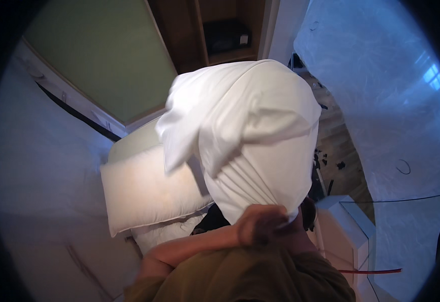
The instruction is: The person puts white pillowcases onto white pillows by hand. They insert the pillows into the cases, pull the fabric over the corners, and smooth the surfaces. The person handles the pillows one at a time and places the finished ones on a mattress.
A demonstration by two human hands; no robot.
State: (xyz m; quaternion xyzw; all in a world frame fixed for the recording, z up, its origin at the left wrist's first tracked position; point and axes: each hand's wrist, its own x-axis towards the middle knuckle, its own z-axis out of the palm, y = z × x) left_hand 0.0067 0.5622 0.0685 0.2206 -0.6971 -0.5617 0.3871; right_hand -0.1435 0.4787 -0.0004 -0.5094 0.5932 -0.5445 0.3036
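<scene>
A large white pillowcase (276, 162) bulges out in front of me, its loose folds blurred on the left side. I cannot see for sure what fills it. My left hand (259, 226) has its fingers closed on the near edge of the cloth, and creases run towards that grip. My right hand (292, 228) is close beside it at the near corner of the case. It is mostly hidden behind my left hand and in shadow, so its grip is unclear. An uncovered cream pillow (148, 192) lies to the left, on top of another white pillow (159, 232).
A green panel (102, 56) with a pale frame leans at the back left. Behind the pillowcase stands a wooden cabinet (227, 54) with a black box (223, 36) inside. Plastic sheeting (356, 94) hangs at right. Dark scraps (340, 165) litter the floor near a white box-shaped object (340, 230).
</scene>
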